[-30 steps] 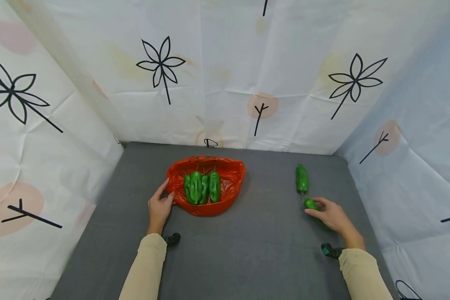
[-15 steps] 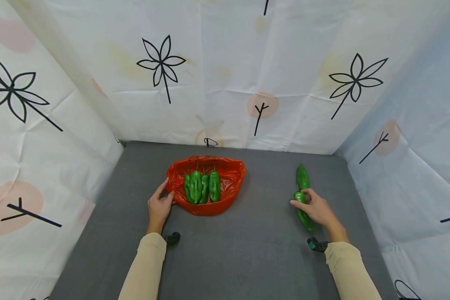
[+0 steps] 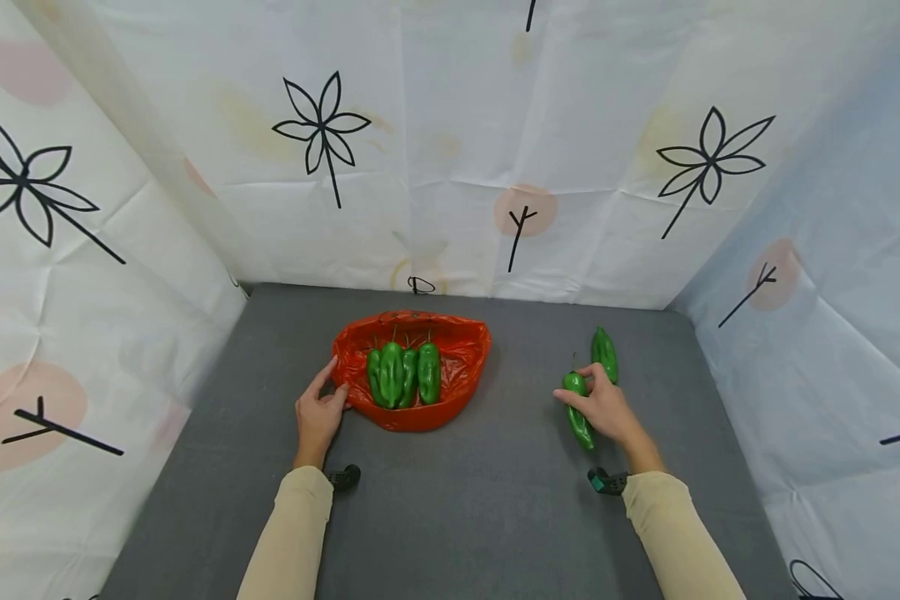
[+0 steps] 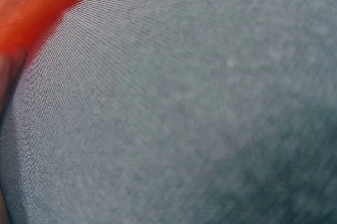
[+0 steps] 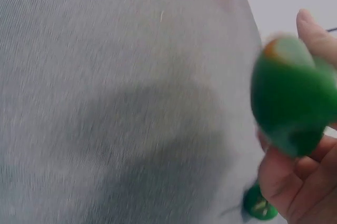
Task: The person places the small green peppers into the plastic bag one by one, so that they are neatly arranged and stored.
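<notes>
A red plastic bag (image 3: pixel 412 419), its mouth spread wide, lies left of centre on the grey table. Several green chili peppers (image 3: pixel 392 375) rest side by side inside it, stems pointing away. My left hand (image 3: pixel 320 414) holds the bag's left edge; in the left wrist view only a bit of a finger shows against the red plastic (image 4: pixel 37 3). Over the table's right part, my right hand (image 3: pixel 606 410) grips a green chili pepper (image 3: pixel 579 427) between thumb and fingers, stem end up. That pepper (image 5: pixel 287 92) looks blurred in the right wrist view.
Another green chili pepper (image 3: pixel 603 354) lies on the table (image 3: pixel 480 517) just beyond my right hand. White patterned cloth (image 3: pixel 435 150) hangs behind the table and along both sides.
My right hand has carried the pepper leftward, away from the pepper on the table and towards the bag. The left hand and the bag have stayed put.
</notes>
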The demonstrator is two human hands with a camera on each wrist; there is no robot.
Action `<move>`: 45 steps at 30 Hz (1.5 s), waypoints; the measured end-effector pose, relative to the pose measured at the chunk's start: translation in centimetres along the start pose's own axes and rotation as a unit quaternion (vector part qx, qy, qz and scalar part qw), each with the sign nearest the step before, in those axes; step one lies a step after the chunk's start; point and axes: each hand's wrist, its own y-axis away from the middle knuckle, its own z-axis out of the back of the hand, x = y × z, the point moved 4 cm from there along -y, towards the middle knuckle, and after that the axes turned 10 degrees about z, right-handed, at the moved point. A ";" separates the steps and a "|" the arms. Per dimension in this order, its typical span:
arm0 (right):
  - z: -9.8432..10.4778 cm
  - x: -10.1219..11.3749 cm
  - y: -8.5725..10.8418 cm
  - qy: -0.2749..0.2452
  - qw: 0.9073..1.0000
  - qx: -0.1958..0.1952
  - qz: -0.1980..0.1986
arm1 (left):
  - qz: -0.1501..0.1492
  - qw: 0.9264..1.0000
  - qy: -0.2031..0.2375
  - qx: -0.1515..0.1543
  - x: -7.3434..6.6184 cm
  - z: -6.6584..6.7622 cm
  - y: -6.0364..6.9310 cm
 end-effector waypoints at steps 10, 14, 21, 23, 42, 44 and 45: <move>-0.9 1.8 -1.3 -0.044 0.999 -0.032 -0.004 | 0.005 1.000 -0.005 -0.004 -0.2 0.1 0.2; -0.9 2.5 -1.5 -0.054 0.998 -0.026 -0.010 | 0.001 1.000 -0.003 -0.004 -0.1 0.1 0.1; -1.1 3.6 -2.3 -0.075 0.997 -0.003 0.006 | 0.004 1.000 -0.005 -0.002 -0.2 0.3 0.2; -1.2 3.9 -2.5 -0.082 0.997 -0.002 0.011 | 0.005 1.000 -0.004 0.000 -0.2 0.4 0.2; -2.9 8.9 -4.2 -0.163 0.983 -0.008 0.081 | 0.011 1.000 -0.015 -0.001 -0.8 0.2 0.3; -3.3 9.3 -4.4 -0.168 0.982 -0.008 0.083 | 0.008 1.000 -0.011 0.000 -0.8 0.2 0.4; -3.5 9.5 -4.5 -0.169 0.982 -0.007 0.085 | 0.007 1.000 -0.009 0.001 -0.8 0.1 0.4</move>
